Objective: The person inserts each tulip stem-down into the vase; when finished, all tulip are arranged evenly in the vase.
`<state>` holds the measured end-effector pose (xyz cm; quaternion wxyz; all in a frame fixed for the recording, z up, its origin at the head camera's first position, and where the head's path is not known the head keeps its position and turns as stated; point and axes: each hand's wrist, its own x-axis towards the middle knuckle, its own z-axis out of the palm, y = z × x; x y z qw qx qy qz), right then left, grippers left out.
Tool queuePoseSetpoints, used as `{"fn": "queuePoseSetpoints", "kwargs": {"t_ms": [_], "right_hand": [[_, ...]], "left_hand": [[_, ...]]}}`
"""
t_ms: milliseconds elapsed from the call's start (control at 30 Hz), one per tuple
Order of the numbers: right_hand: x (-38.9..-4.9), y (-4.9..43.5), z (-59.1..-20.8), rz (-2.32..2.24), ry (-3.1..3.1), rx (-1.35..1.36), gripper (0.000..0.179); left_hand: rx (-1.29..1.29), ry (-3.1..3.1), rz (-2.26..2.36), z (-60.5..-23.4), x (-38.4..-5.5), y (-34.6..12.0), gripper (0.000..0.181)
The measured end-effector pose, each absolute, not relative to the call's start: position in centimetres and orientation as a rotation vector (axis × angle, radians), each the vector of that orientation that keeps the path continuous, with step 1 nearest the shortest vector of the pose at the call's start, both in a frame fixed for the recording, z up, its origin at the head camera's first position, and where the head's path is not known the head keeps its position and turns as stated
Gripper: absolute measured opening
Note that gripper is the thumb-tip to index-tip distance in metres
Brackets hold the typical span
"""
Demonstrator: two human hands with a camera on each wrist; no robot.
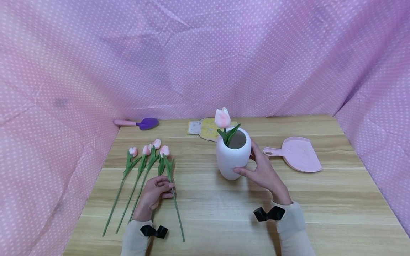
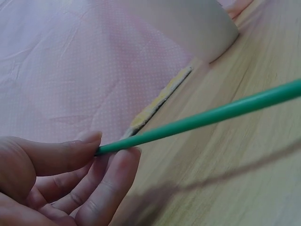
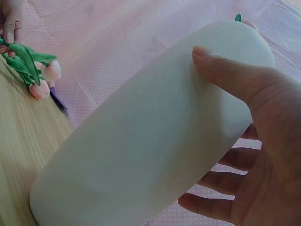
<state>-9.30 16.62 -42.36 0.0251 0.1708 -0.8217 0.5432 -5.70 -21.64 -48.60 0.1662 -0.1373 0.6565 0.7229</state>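
Note:
My left hand [image 1: 155,193] pinches the green stem of a pink-and-white artificial tulip [image 1: 164,152] between thumb and fingers, just below its leaves. The left wrist view shows the stem [image 2: 202,120] close up, slanting across the wood. Several more tulips [image 1: 133,152] lie side by side to the left of that hand. My right hand [image 1: 264,170] grips the white vase [image 1: 232,160] from its right side, thumb across the front and fingers behind. One tulip [image 1: 222,118] stands in the vase, its blossom and leaves above the rim; its lower stem is hidden.
Behind the vase lies a flat yellow-and-white piece [image 1: 209,129], partly covered. A purple trowel [image 1: 148,123] with a pink handle rests at the back left. A pink dustpan [image 1: 301,154] lies to the right. Dotted pink cloth [image 1: 205,64] hangs around the wooden table [image 1: 205,227].

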Motion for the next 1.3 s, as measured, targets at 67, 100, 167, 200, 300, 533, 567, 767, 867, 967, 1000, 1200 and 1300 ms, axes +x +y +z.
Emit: {"fn": "queuePoseSetpoints", "kwargs": {"t_ms": [67, 100, 167, 200, 300, 533, 567, 767, 867, 967, 1000, 1200, 1300], "right_hand": [[-9.3, 16.6, -42.4, 1.676, -2.541, 0.529, 0.102], [-9.3, 16.6, -42.4, 1.677, -2.540, 0.530, 0.102], [-9.4, 16.6, -42.4, 1.680, -2.536, 0.533, 0.102], [-9.4, 16.7, -42.4, 1.679, -2.536, 0.533, 0.101], [-9.4, 16.6, -42.4, 1.684, -2.539, 0.532, 0.101], [-9.3, 16.7, -42.5, 1.682, -2.545, 0.527, 0.101], [-9.3, 16.7, -42.5, 1.682, -2.546, 0.525, 0.101], [-9.3, 16.7, -42.5, 1.675, -2.544, 0.529, 0.101], [-9.3, 16.6, -42.5, 1.673, -2.544, 0.529, 0.101], [-9.3, 16.6, -42.4, 1.676, -2.543, 0.527, 0.101], [-9.3, 16.6, -42.4, 1.678, -2.543, 0.526, 0.101], [-9.2, 16.6, -42.4, 1.677, -2.533, 0.532, 0.101], [-9.2, 16.6, -42.4, 1.672, -2.530, 0.535, 0.101]], "left_hand": [[-0.379, 1.849, 2.083, -48.7, -5.6, -21.7, 0.017], [-0.376, 1.839, 2.097, -48.8, -5.5, -21.8, 0.017], [-0.360, 1.814, 2.134, -48.8, -5.4, -21.9, 0.017], [-0.356, 1.803, 2.149, -48.8, -5.3, -21.9, 0.017], [-0.358, 1.769, 2.201, -48.9, -5.1, -22.0, 0.018], [-0.229, 1.681, 2.334, -49.5, -4.8, -22.3, 0.028], [-0.191, 1.657, 2.357, -49.7, -4.8, -22.4, 0.029], [-0.085, 1.522, 2.495, -50.2, -4.7, -22.7, 0.029], [-0.095, 1.490, 2.546, -50.3, -4.6, -22.7, 0.030], [-0.141, 1.467, 2.601, -50.1, -4.4, -22.5, 0.032], [-0.162, 1.459, 2.620, -50.0, -4.4, -22.5, 0.032], [-0.289, 1.449, 2.694, -49.4, -4.2, -22.3, 0.028], [-0.334, 1.449, 2.715, -49.1, -4.2, -22.2, 0.026]]}}
